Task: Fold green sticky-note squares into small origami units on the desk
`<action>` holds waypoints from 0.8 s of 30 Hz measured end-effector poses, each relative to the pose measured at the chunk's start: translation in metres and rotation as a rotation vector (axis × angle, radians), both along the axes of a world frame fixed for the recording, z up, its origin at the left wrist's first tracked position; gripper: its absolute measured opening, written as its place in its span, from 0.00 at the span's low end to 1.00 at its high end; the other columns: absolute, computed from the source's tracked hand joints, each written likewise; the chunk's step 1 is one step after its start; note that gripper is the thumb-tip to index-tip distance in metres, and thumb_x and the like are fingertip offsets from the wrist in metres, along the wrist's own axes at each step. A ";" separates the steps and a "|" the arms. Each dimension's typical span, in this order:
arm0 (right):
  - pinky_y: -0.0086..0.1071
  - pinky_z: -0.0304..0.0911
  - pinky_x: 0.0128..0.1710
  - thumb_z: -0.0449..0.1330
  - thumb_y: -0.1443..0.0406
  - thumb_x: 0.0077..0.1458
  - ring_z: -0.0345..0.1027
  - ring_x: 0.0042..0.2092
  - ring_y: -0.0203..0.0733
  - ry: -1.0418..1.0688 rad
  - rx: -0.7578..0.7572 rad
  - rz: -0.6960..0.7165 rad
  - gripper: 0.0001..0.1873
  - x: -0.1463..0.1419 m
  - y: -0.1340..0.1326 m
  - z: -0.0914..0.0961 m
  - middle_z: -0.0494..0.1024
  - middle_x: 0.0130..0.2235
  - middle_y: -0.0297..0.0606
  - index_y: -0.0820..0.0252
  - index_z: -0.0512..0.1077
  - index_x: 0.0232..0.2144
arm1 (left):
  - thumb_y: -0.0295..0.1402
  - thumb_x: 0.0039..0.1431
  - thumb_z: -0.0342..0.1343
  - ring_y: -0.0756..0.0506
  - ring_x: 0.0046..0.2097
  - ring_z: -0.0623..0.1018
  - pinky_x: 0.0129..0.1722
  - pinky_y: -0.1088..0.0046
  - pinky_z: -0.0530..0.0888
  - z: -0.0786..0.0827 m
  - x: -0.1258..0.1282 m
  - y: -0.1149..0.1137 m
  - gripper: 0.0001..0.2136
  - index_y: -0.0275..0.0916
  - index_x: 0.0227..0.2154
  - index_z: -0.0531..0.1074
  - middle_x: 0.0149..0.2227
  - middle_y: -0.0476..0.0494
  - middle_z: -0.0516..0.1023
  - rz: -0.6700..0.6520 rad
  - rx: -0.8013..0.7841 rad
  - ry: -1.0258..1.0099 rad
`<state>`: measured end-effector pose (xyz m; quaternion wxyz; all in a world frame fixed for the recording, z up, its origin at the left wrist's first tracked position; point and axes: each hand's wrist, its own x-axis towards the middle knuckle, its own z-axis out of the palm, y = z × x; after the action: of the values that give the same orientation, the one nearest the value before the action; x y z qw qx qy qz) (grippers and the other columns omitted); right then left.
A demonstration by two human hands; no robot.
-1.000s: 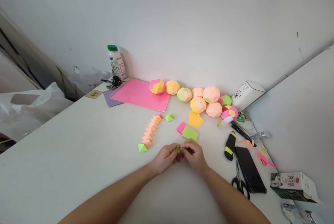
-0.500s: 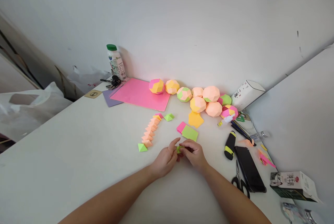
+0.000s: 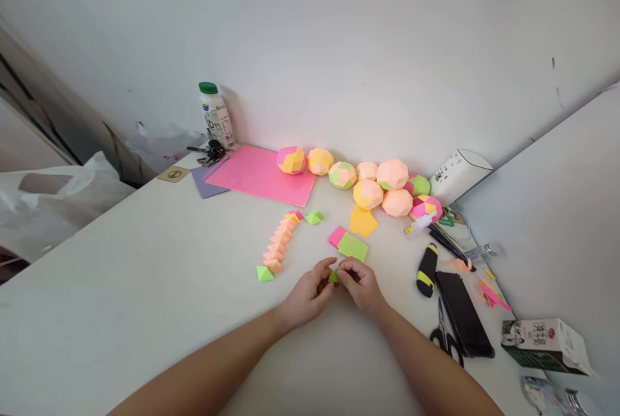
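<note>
Between my two hands is a small green folded paper piece (image 3: 334, 276), partly covered by fingers. My right hand (image 3: 362, 285) pinches it with thumb and fingertips. My left hand (image 3: 306, 294) curls round its left side, fingers bent against it; the exact contact is hidden. Just beyond the hands lie green paper sheets (image 3: 353, 246) overlapping pink paper (image 3: 336, 236). To the left, a row of peach folded pieces (image 3: 277, 247) runs away from me, with a green folded piece (image 3: 265, 273) at its near end. Another green folded piece (image 3: 314, 218) sits near the far end.
Faceted paper balls (image 3: 368, 194) line the wall, by yellow paper (image 3: 363, 221) and a pink sheet (image 3: 261, 174). At right lie a box cutter (image 3: 427, 270), scissors (image 3: 446, 337), a phone (image 3: 465, 314) and a milk carton (image 3: 545, 343). A bottle (image 3: 216, 116) stands back left.
The green folded piece has turned between my fingers and now shows a pointed shape. My left fingers have bent more, and my right hand has shifted slightly right.
</note>
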<state>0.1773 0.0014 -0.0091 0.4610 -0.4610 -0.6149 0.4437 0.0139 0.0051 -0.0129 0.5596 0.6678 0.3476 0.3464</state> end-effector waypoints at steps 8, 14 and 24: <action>0.27 0.59 0.26 0.58 0.61 0.53 0.60 0.26 0.33 0.066 -0.087 -0.019 0.09 0.000 0.000 0.000 0.68 0.27 0.33 0.61 0.68 0.25 | 0.33 0.55 0.48 0.51 0.24 0.64 0.23 0.76 0.62 0.010 0.001 0.005 0.08 0.37 0.23 0.66 0.21 0.51 0.65 0.091 -0.048 0.097; 0.28 0.59 0.27 0.58 0.61 0.54 0.62 0.26 0.34 0.108 -0.123 -0.003 0.09 -0.001 -0.001 0.005 0.70 0.25 0.33 0.60 0.68 0.26 | 0.30 0.55 0.43 0.51 0.24 0.66 0.25 0.76 0.64 0.017 -0.001 0.004 0.10 0.36 0.25 0.69 0.20 0.51 0.67 0.043 -0.093 0.076; 0.27 0.55 0.23 0.58 0.59 0.53 0.56 0.23 0.32 0.064 -0.150 -0.060 0.11 0.000 0.000 0.002 0.67 0.24 0.32 0.61 0.68 0.25 | 0.28 0.52 0.45 0.51 0.24 0.67 0.25 0.76 0.65 0.014 -0.001 0.004 0.08 0.36 0.29 0.70 0.22 0.50 0.70 0.045 -0.146 0.035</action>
<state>0.1777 0.0012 -0.0068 0.4576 -0.4983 -0.5507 0.4890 0.0124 0.0093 0.0012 0.5930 0.6231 0.3965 0.3207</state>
